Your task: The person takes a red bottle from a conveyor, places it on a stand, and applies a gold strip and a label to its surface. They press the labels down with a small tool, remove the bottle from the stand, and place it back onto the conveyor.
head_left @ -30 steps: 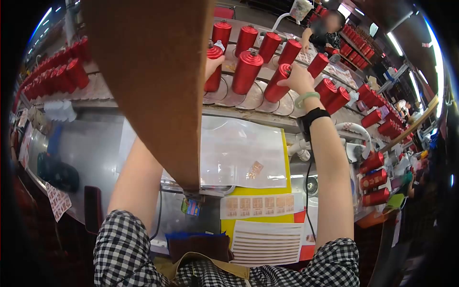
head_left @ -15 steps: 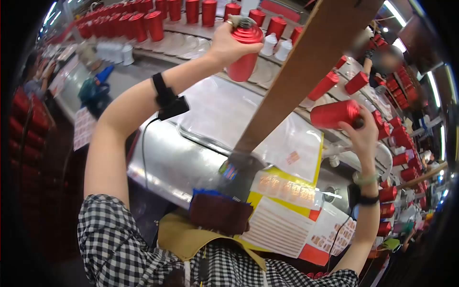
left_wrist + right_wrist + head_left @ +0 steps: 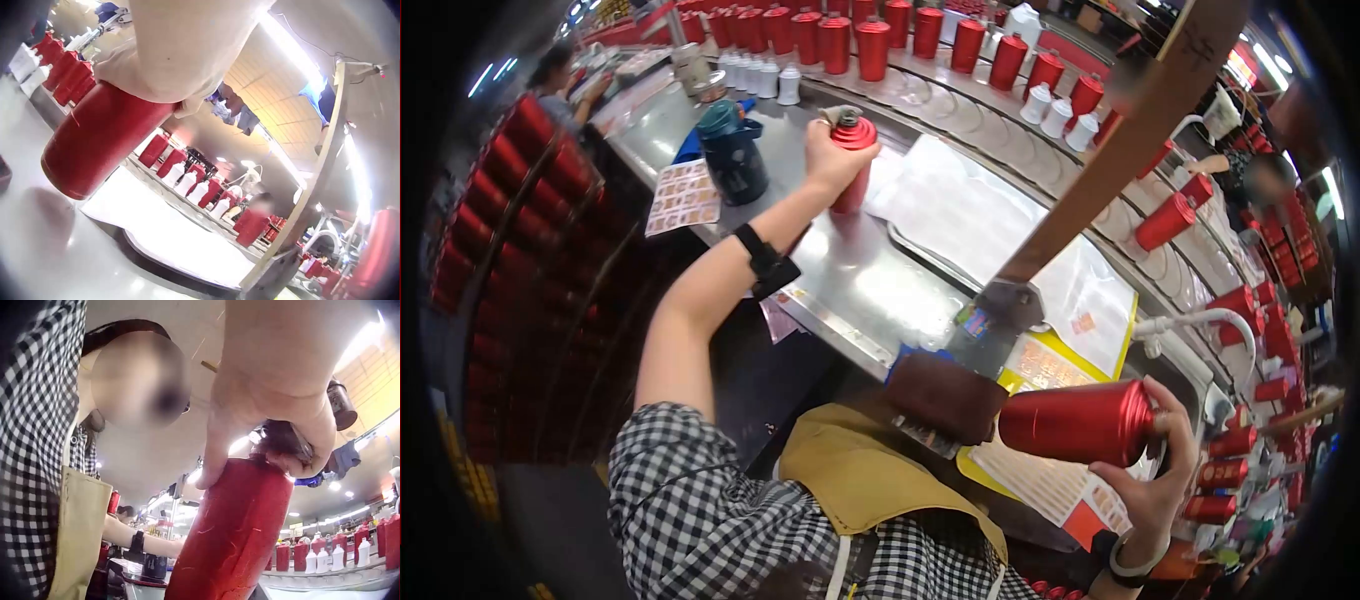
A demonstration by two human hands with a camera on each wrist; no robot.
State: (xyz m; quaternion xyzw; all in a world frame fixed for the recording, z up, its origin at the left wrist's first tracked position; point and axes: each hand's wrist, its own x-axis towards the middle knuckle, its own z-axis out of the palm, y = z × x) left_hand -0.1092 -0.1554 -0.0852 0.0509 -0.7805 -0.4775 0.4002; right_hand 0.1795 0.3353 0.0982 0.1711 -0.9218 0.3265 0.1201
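My left hand (image 3: 828, 165) grips a red bottle (image 3: 854, 194) by its stepped shoulder, out over the metal counter. In the left wrist view this bottle (image 3: 103, 140) leans, its base close over the counter and its shadow just below. On the near side, my right hand (image 3: 1157, 500) holds a second red bottle (image 3: 1070, 422) round the neck end. That bottle lies nearly level in the air, its base pointing left toward a dark brown pouch (image 3: 945, 395). Thin scratch-like lines show on its side (image 3: 231, 537) in the right wrist view.
A wooden post (image 3: 1100, 170) rises between the hands. Behind the counter (image 3: 840, 290), a conveyor (image 3: 960, 130) carries red bottles and white bottles (image 3: 1055, 122). A dark blue jug (image 3: 735, 160) stands left. Racks of red bottles (image 3: 530, 260) fill the left side. Patterned sheets (image 3: 1040, 362) lie near the right bottle.
Both hands have brought red bottles away from the conveyor. The left one moved left and down over the counter; the right one came toward the body and tipped level. The view turned left.
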